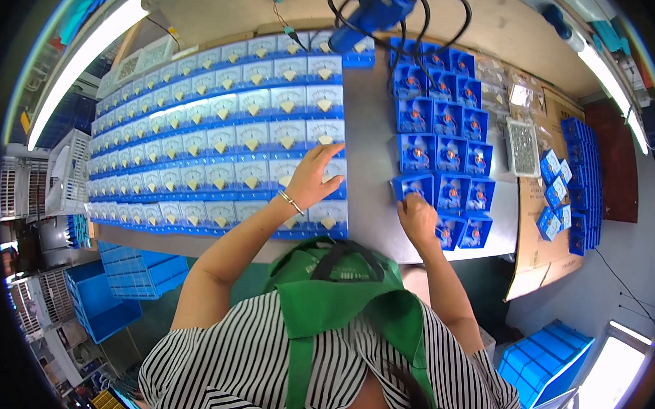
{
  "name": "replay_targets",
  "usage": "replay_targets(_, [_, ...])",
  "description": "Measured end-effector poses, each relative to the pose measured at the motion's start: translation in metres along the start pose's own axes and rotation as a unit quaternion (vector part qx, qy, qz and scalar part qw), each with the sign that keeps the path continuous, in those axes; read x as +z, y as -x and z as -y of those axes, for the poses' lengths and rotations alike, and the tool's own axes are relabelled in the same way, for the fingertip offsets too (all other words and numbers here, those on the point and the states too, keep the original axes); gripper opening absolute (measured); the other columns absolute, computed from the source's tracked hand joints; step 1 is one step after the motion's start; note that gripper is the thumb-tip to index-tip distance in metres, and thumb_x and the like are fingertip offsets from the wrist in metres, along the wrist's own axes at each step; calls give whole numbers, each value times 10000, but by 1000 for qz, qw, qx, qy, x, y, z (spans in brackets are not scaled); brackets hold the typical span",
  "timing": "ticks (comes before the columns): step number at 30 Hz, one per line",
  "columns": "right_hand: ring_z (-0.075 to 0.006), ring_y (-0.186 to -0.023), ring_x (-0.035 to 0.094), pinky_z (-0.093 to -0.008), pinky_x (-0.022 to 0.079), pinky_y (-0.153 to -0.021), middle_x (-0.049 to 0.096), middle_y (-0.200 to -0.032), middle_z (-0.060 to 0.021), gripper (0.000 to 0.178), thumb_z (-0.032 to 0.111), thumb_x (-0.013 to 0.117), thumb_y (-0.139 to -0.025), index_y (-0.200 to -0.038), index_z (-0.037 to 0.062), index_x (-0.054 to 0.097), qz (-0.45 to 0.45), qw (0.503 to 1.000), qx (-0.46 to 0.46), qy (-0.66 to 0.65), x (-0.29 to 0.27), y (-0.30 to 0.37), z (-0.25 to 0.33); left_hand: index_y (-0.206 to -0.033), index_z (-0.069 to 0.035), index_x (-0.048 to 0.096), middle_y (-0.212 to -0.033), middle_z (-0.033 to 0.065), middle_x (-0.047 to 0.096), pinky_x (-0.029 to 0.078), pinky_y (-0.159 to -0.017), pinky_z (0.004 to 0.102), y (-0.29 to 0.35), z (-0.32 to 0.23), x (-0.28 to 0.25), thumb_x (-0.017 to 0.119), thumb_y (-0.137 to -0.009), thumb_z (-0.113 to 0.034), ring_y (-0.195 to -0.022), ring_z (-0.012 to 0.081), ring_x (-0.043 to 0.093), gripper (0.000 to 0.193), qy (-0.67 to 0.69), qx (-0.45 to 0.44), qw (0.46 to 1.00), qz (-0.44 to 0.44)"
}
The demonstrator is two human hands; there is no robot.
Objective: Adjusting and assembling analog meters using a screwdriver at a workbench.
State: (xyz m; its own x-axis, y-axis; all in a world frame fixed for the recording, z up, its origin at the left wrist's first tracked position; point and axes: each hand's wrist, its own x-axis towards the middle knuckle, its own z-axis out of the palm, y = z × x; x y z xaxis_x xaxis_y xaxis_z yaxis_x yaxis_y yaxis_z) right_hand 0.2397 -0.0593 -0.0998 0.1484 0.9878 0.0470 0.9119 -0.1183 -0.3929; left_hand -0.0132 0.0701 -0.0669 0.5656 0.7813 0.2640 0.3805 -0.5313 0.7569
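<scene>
My left hand (314,182) is over the right end of a large block of panel meters (253,146), its thumb and fingers spread and nothing visibly held. The meters have white dial faces and blue lower edges, and stand in several tight rows. My right hand (420,221) is closed, its fingers pinching the near edge of an open blue box (401,188). That box stands at the near left of a group of similar blue boxes (450,155) with small red and coppery parts inside. My fingertips partly hide its inside.
A blue power tool (375,19) with looped black cable hangs above the table's far side. A tray of small parts (522,149) and a cardboard sheet (535,262) with several small blue-and-white boxes (556,193) lie at right. Stacked blue cases (585,185) stand beyond. Blue crates (139,272) sit at lower left.
</scene>
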Motion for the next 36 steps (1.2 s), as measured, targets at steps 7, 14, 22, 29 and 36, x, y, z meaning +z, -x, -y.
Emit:
replay_targets(7, [-334, -698, 645, -415, 511, -582, 646, -865, -163, 234, 172, 669, -819, -1020, 56, 642, -47, 996, 58, -46, -23, 22, 2, -1232, -86, 529, -1178, 133, 545, 431, -951, 408, -120, 85, -13, 719, -705, -118, -1110, 328, 506, 561, -143, 66, 987, -34])
replay_targets(14, [-250, -619, 643, -324, 510, -546, 662, -827, -134, 188, 42, 683, -795, -980, 20, 654, -10, 972, 129, -196, -44, 38, 36, -1346, -161, 460, -1355, 147, 466, 376, -996, 514, -270, 192, 24, 618, -794, -364, -1210, 356, 463, 609, -239, 67, 969, 10])
replay_targets(22, [-262, -623, 646, -321, 519, -553, 668, -848, -141, 187, 31, 676, -804, -987, 8, 645, 19, 969, 87, -229, -57, 0, 49, -1323, -72, 449, -1288, 186, 516, 443, -908, 475, -286, 172, 58, 660, -745, -281, -1090, 349, 552, 649, -272, 94, 957, -35])
replay_targets(29, [-243, -612, 629, -302, 491, -539, 657, -829, -148, 158, -1, 652, -809, -967, -11, 654, -8, 963, -16, -268, -69, -18, 48, -1389, -3, 277, -1346, 268, 418, 456, -926, 461, -234, 173, 35, 716, -676, -181, -1130, 401, 529, 857, -99, -96, 987, 84])
replay_targets(36, [-60, -501, 468, -207, 374, -446, 652, -749, -64, 210, 126, 585, -896, -1017, -32, 653, 82, 770, 255, -579, -50, -24, 26, -1349, -37, 429, -1194, 176, 489, 437, -952, 366, -114, -16, 2, 764, -615, -237, -1098, 338, 521, 831, 40, 41, 989, 133])
